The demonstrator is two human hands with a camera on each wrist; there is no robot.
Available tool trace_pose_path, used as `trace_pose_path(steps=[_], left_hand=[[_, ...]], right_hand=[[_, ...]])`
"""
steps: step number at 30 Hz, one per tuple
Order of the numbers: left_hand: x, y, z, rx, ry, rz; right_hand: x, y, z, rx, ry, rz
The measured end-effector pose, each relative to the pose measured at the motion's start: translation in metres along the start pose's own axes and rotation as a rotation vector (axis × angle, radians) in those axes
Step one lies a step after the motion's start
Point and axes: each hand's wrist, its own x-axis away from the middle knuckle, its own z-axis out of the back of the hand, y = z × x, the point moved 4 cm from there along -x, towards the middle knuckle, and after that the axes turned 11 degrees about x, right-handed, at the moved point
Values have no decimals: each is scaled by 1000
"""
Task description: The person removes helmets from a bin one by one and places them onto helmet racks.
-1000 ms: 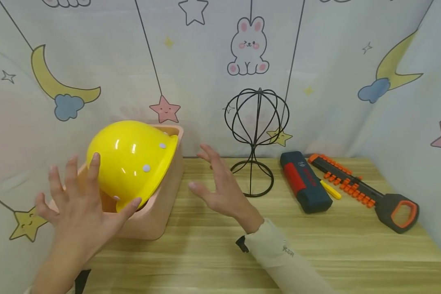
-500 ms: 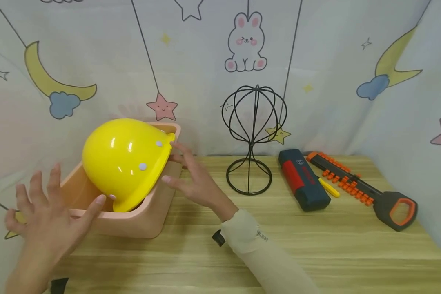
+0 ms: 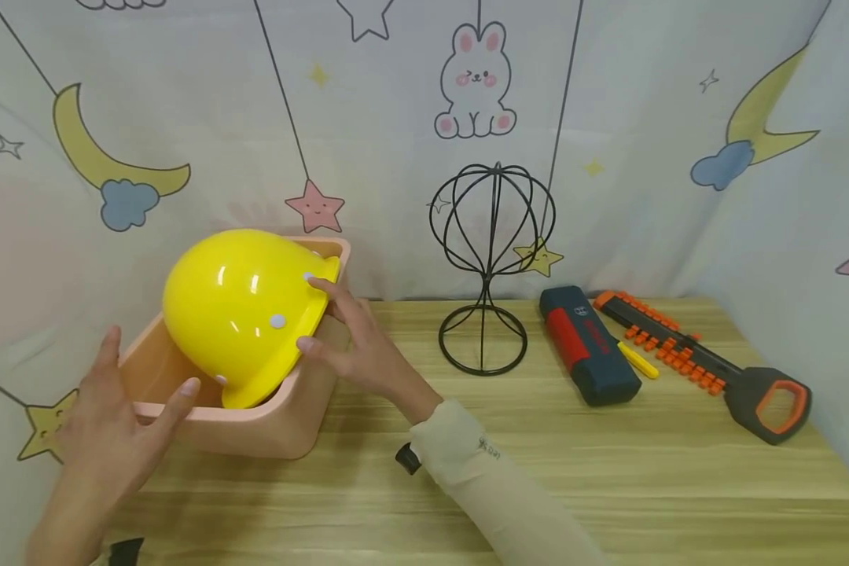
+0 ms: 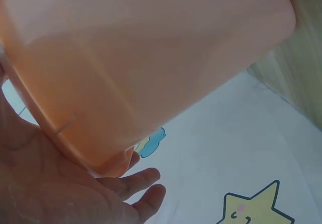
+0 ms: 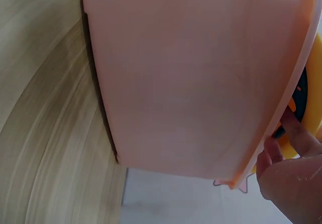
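1. Our right hand (image 3: 368, 355) pinches the glossy yellow domed helmet (image 3: 229, 295) by its brim, likely the handiest edge.
2. Our left hand (image 3: 106, 428), fingers wide, rests at the peach rectangular plastic bin (image 3: 255, 437), perhaps for steadying.
3. The helmet lies tilted inside.

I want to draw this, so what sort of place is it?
Maybe an indoor play or demonstration corner, going by the cartoon cloth, the wood-grain table and the yellow helmet.
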Motion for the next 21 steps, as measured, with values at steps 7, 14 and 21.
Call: trace_pose_path(steps=[7, 14, 21], left_hand=[[2, -1, -1, 6, 6, 17], [2, -2, -4, 27, 7, 79], [4, -5, -5, 124, 38, 228]], right_hand=[[-8, -3, -3, -69, 3, -39], [-16, -7, -13, -177, -31, -140], [-25, -12, -16, -602, 71, -329]])
